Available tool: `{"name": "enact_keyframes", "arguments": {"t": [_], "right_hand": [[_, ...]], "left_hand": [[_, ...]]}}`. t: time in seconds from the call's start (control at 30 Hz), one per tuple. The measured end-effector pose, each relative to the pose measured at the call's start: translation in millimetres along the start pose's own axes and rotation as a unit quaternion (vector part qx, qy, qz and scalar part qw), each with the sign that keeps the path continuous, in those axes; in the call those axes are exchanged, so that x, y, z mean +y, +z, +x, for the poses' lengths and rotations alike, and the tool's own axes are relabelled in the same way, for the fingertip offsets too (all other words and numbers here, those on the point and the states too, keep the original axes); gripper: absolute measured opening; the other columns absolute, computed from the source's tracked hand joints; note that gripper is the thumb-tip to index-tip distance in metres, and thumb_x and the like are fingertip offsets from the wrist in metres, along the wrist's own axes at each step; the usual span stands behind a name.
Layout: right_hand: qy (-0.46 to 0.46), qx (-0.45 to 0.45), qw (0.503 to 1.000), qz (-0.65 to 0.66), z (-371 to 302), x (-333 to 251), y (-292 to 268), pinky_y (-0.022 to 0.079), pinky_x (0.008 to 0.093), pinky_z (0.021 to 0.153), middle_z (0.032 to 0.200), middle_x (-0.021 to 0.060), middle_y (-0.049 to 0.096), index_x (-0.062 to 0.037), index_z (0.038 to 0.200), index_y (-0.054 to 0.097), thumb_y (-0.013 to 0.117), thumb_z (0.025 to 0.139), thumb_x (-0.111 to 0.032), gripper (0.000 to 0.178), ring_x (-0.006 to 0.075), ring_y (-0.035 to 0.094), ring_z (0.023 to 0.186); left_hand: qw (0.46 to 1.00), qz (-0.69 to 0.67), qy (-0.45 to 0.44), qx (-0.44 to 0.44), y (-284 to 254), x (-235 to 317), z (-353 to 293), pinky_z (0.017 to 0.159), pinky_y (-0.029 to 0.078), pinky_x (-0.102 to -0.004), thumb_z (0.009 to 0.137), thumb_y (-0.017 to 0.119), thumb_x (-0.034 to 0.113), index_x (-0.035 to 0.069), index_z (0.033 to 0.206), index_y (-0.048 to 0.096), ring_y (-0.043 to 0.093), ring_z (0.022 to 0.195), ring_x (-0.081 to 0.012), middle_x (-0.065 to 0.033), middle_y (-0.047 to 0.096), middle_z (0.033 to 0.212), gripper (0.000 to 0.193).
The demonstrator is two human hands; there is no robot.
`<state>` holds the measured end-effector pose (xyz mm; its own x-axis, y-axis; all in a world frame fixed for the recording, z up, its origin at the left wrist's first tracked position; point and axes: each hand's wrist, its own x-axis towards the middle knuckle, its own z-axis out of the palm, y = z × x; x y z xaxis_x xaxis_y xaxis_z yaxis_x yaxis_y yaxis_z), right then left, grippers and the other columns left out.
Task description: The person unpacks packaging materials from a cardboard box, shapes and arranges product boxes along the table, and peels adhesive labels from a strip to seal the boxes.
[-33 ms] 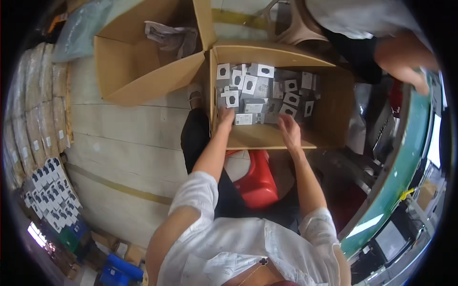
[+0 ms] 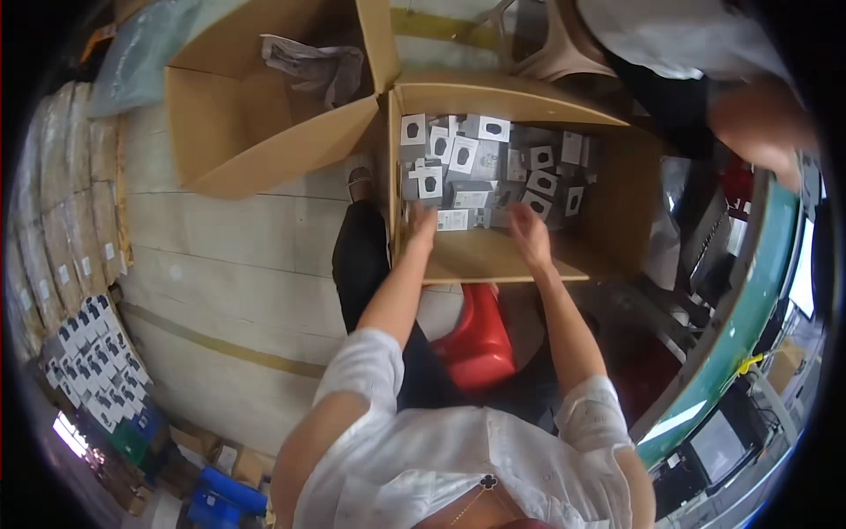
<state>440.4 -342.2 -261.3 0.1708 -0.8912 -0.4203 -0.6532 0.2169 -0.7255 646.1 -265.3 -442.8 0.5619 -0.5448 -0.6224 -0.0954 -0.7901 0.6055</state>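
Many small white boxes (image 2: pixel 463 154), each with a dark round picture on the front, lie loosely in a large open carton (image 2: pixel 612 198) in front of me. My left hand (image 2: pixel 422 226) reaches over its near left corner, beside a white box with a printed label (image 2: pixel 453 219). The fingers look stretched out and slightly blurred, with nothing visible in them. To the right, my right hand (image 2: pixel 529 233) hangs inside the near wall with fingers apart, close to a tilted white box (image 2: pixel 536 205). Its fingertips are blurred; I cannot tell whether they touch anything.
A second open carton (image 2: pixel 220 132) stands at the far left, with crumpled plastic inside. A red stool (image 2: pixel 476 348) is beneath my arms. A green-edged table (image 2: pixel 749 282) curves along the right. Another person's blurred hand (image 2: pixel 762 123) is at the far right, beside a beige chair (image 2: pixel 551 48).
My right hand has shifted slightly left, narrowing the gap between my hands. My left hand has come slightly away from the box above it. The other person's hand has moved a little right.
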Motion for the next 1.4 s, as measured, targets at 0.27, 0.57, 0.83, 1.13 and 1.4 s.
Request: {"name": "enact_keyframes", "arguments": {"t": [0.27, 0.57, 0.83, 1.13, 1.4], "right_hand": [[-0.035, -0.162, 0.911, -0.377, 185.4, 119.9, 196.0, 0.042, 0.048, 0.098, 0.129, 0.0123, 0.046, -0.0114, 0.13, 0.046, 0.071, 0.076, -0.025, 0.061, 0.0318, 0.04, 0.125], [0.021, -0.158, 0.957, -0.241, 206.5, 151.5, 233.0, 0.043, 0.0457, 0.098, 0.128, 0.0143, 0.042, -0.0139, 0.13, 0.044, 0.08, 0.067, -0.026, 0.074, 0.036, 0.041, 0.121], [0.032, -0.278, 0.922, -0.268, 203.3, 147.3, 213.8, 0.046, 0.0445, 0.092, 0.117, 0.0172, 0.053, -0.0056, 0.114, 0.055, 0.081, 0.064, -0.041, 0.066, 0.0342, 0.051, 0.112], [-0.021, -0.111, 0.986, 0.126, 101.0, 88.7, 52.3, 0.045, 0.0363, 0.091, 0.112, 0.0131, 0.057, -0.0005, 0.121, 0.048, 0.075, 0.077, -0.011, 0.053, 0.0234, 0.056, 0.103], [-0.305, -0.156, 0.932, -0.119, 94.9, 116.3, 26.4, 0.044, 0.046, 0.092, 0.128, 0.0175, 0.053, -0.0054, 0.13, 0.045, 0.071, 0.071, -0.008, 0.065, 0.0373, 0.052, 0.115]], "left_hand": [[0.915, -0.292, -0.213, -0.179, 20.4, 111.2, -76.7, 0.107, 0.026, -0.0358, 0.087, 0.062, 0.025, 0.011, 0.141, 0.033, 0.034, 0.129, -0.0226, -0.0119, 0.037, 0.137, 0.063], [0.893, -0.344, -0.205, -0.205, -8.2, 138.3, -76.6, 0.107, 0.026, -0.0353, 0.092, 0.055, 0.02, 0.01, 0.139, 0.036, 0.026, 0.133, -0.0211, -0.0083, 0.031, 0.138, 0.052], [0.903, -0.318, -0.194, -0.217, 0.5, 124.9, -89.0, 0.11, 0.021, -0.0361, 0.091, 0.057, 0.024, 0.008, 0.139, 0.035, 0.025, 0.135, -0.0221, -0.0068, 0.032, 0.141, 0.055], [0.815, -0.413, -0.363, -0.183, 3.1, 143.4, -79.2, 0.105, 0.034, -0.046, 0.084, 0.057, 0.062, 0.003, 0.147, 0.013, 0.029, 0.136, -0.0282, -0.0173, 0.024, 0.147, 0.096], [0.841, -0.45, -0.289, -0.083, -5.4, 138.4, -69.5, 0.089, 0.044, -0.0312, 0.077, 0.078, 0.016, 0.003, 0.128, 0.04, 0.055, 0.102, -0.0168, -0.0077, 0.055, 0.114, 0.065]]}}
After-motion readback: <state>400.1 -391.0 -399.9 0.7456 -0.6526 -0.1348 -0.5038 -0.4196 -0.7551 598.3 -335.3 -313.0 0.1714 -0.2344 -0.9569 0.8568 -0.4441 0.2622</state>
